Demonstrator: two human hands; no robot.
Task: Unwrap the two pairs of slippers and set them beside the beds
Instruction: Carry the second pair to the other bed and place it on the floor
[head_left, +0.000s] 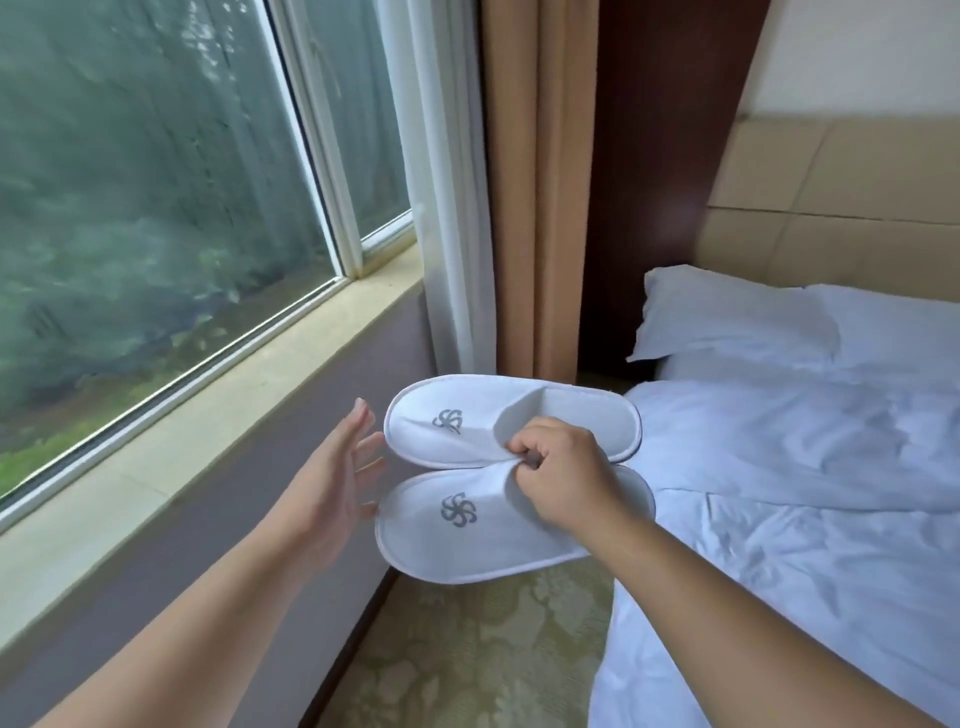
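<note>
A pair of white slippers with grey pinwheel logos hangs in the air between the window wall and the bed, without any wrapper. The upper slipper and the lower slipper lie side by side, toes pointing left. My right hand pinches both slippers together at the edges of their openings. My left hand is open, fingers spread, just left of the toes and about touching them. The bed with white duvet and pillow lies to the right.
A patterned beige carpet strip runs between the bed and the wall below the window sill. Beige curtains hang ahead, beside a dark wood panel and the padded headboard.
</note>
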